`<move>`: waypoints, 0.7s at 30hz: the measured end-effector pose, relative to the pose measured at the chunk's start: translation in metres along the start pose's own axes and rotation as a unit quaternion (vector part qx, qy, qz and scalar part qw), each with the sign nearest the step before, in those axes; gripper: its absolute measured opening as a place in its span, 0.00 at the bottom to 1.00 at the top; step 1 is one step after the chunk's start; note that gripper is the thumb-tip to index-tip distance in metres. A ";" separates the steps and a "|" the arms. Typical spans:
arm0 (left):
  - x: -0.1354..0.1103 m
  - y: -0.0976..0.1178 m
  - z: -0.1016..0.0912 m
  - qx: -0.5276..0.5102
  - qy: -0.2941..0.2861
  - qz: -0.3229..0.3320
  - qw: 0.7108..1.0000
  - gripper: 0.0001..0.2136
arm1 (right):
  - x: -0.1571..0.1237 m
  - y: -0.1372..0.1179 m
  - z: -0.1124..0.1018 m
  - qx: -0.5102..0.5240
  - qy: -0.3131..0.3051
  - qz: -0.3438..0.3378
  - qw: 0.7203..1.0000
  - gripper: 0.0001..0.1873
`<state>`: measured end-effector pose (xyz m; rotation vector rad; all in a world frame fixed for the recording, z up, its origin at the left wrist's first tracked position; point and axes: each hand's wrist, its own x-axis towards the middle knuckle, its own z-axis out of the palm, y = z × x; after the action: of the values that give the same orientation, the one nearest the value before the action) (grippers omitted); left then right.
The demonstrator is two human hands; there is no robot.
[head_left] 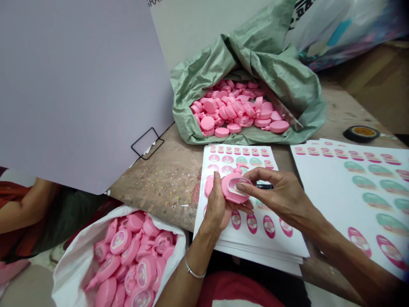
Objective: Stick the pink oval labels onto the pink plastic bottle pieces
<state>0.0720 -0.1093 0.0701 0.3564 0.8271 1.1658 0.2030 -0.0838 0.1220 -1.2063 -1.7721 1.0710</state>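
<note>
My left hand point(219, 207) holds a pink toy pump bottle point(234, 194), its nozzle pointing up and away from me. An oval pink-and-white sticker point(239, 186) lies on the bottle's face. My right hand point(271, 187) has its thumb on that sticker, with the forefinger bent near the bottle's edge. Beneath the right fingers shows a small dark object point(264, 186) whose kind I cannot make out. Another pink piece point(208, 186) is partly hidden behind my left hand. Below both hands lies a stack of sticker sheets point(275, 251) printed with pink and green labels.
An open green sack point(306, 123) of plain pink bottles stands behind the sheets. At lower left is a white sack point(72, 264) of labelled bottles. More sticker sheets point(326, 192) and a tape roll point(361, 133) are on the right. A large pale board point(79, 85) blocks the left; another person's arm point(28, 204) shows below.
</note>
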 end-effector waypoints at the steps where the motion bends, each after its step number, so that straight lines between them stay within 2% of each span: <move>1: 0.000 0.000 0.000 0.002 -0.001 0.002 1.000 0.34 | 0.000 -0.001 0.000 -0.002 0.005 0.001 1.000 0.17; 5: 0.001 -0.002 0.002 0.004 0.001 0.011 1.000 0.33 | 0.000 -0.003 0.003 0.009 0.008 0.003 1.000 0.18; 13: 0.002 -0.004 0.003 -0.004 0.010 0.020 1.000 0.32 | 0.000 -0.001 0.004 0.007 0.007 -0.002 1.000 0.11; 21: 0.002 -0.004 0.001 -0.006 0.012 0.016 1.000 0.33 | -0.003 0.001 0.003 -0.006 -0.004 -0.004 1.000 0.09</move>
<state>0.0753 -0.1089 0.0674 0.3468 0.8368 1.2068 0.2020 -0.0874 0.1195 -1.2019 -1.7903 1.0630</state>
